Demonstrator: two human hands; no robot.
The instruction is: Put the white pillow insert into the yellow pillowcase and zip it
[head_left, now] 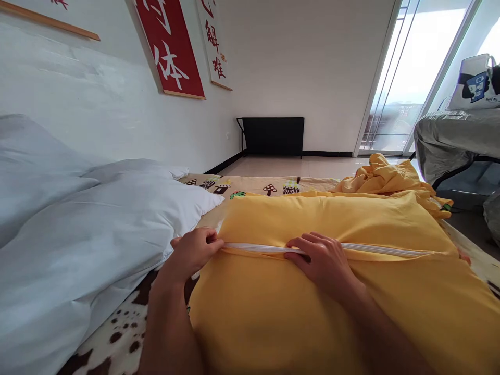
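In the head view a plump yellow pillowcase (pixel 265 307) lies in front of me, with a white zipper (pixel 383 250) running across its upper side. My left hand (pixel 198 249) is closed in a pinch on the pillowcase at the zipper's left end; the fingertips hide what exactly is between them. Near the zipper's middle, my right hand (pixel 318 258) grips the zipper edge between thumb and fingers. The zipper looks closed along its visible length, and I cannot make out its slider.
White pillows (pixel 109 224) fill the left side, against the wall. The patterned bed sheet (pixel 128 328) lies beneath everything. A crumpled yellow cloth (pixel 385 177) sits beyond the pillowcase at right. A silver-covered piece of furniture (pixel 457 133) carries a printed bag (pixel 474 86).
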